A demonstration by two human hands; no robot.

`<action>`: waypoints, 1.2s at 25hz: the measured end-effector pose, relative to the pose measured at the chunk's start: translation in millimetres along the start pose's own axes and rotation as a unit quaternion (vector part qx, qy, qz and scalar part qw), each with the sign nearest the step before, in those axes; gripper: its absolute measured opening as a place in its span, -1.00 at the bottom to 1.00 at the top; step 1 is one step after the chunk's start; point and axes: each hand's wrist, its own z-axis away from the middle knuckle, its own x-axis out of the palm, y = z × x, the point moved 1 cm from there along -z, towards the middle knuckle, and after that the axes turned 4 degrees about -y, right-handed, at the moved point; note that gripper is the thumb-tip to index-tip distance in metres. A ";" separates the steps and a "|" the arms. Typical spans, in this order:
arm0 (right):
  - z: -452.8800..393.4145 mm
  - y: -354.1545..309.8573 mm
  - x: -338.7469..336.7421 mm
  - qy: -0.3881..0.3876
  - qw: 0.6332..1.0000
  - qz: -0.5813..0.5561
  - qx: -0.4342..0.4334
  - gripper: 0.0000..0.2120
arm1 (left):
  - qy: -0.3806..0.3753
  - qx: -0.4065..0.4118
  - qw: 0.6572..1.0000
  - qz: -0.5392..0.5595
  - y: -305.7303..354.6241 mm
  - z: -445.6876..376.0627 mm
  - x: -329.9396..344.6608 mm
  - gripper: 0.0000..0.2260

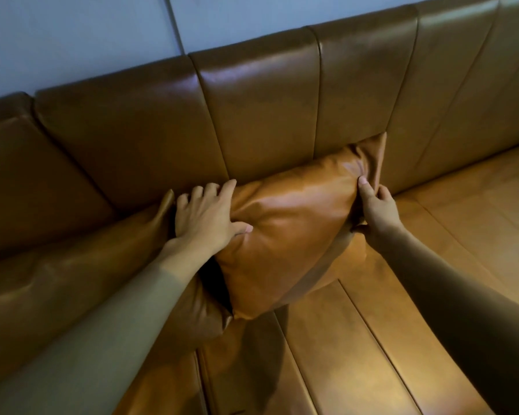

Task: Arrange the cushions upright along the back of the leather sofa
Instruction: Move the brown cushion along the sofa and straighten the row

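The tan leather cushion (294, 223) leans tilted against the sofa backrest (252, 115), its lower corner resting on the seat (372, 354). The left hand (204, 217) lies spread over its upper left edge, fingers curled over the top, thumb pressing the face. The right hand (378, 205) pinches the right edge near the upper corner. A second cushion (72, 280) lies touching it on the left; the seat to the right is open.
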 end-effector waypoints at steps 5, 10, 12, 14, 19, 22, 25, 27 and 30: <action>22.6 -29.6 28.0 0.172 0.944 0.259 -0.110 -0.42 | 0.110 0.062 0.992 0.014 -22.4 23.0 -14.2 -0.34; 96.4 -44.7 132.6 -0.062 0.813 0.482 -0.321 -0.49 | 0.111 -0.074 0.982 0.137 -100.6 57.0 -31.7 -0.40; 114.8 -41.3 174.1 -0.218 0.738 0.564 -0.299 -0.33 | -0.040 -0.104 0.987 0.118 -134.0 68.4 -29.8 -0.22; 119.2 -38.2 197.4 -0.275 0.670 0.644 -0.248 -0.15 | -0.155 -0.111 0.977 0.096 -164.2 81.9 -27.4 -0.07; 111.0 -39.9 196.3 -0.194 0.671 0.677 -0.233 -0.31 | -0.205 -0.118 0.969 0.068 -206.8 94.5 -18.6 0.02; 113.2 -40.5 189.8 -0.192 0.707 0.630 -0.257 -0.45 | -0.172 -0.111 0.975 0.084 -208.6 93.1 -12.3 0.00; 121.5 -38.9 196.8 -0.197 0.711 0.619 -0.268 -0.45 | -0.165 -0.107 0.977 0.088 -211.3 93.3 -8.9 -0.01; 123.7 -34.2 202.6 -0.205 0.717 0.607 -0.274 -0.45 | -0.160 -0.105 0.978 0.085 -211.4 93.6 -8.1 -0.02; 122.9 -28.0 205.7 -0.189 0.716 0.609 -0.283 -0.44 | -0.146 -0.103 0.980 0.087 -210.9 94.0 -5.3 -0.02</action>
